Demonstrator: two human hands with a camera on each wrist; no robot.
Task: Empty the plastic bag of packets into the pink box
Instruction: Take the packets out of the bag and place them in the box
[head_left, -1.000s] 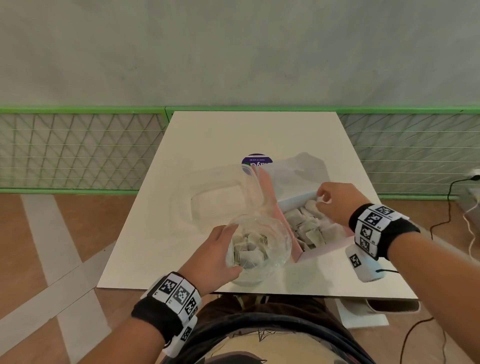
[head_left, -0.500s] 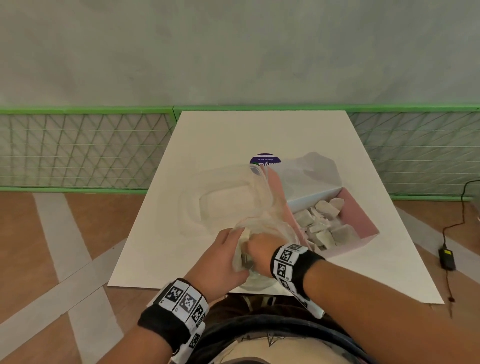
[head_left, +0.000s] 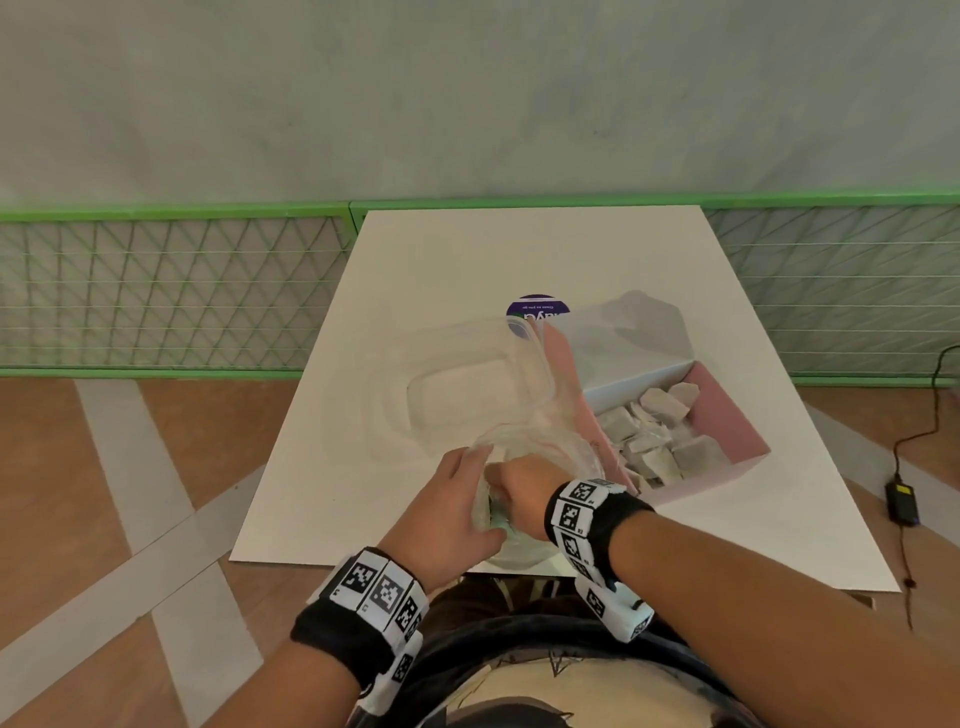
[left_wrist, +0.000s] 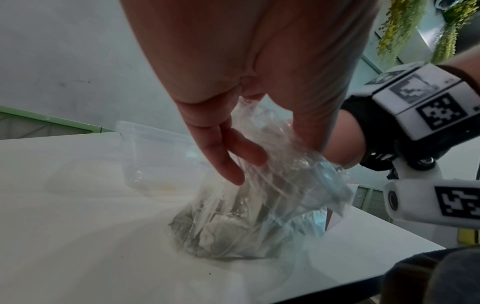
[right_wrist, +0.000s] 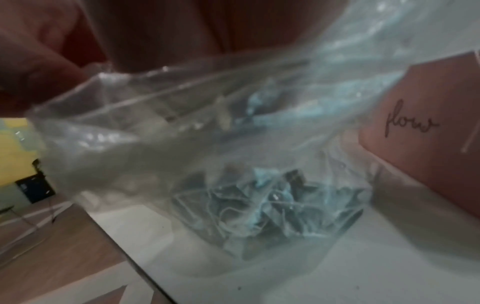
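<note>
On the left of the white table (head_left: 452, 249) a clear plastic tub (head_left: 457, 387) is sitting unused. Just in front of it the left hand (head_left: 447, 512) is pinching the near-left rim of the plastic bag (head_left: 540, 452), thumb on one side of the film and fingers (left_wrist: 233, 162) on the other, keeping the mouth propped up. The bag's bottom is resting on the table near the front edge, and a small clump of packets (left_wrist: 223, 232) is lying at the bottom of it.

The film is looking thin, limp and crinkly, so it is likely to slide between fingers and fold in on itself; gathering a good bunch of the rim, as the left hand is doing, looks safer than a fingertip pinch. The packets seem light and soft, with thin strings tangling among them, so several may come up together.

The right hand (head_left: 519, 488) is reaching down into the bag's mouth; the film is hiding its fingers, so I cannot tell whether they are closing on a packet.

To the right, touching the bag, the pink box (head_left: 727, 426) is standing open and already holding a heap of packets.
</note>
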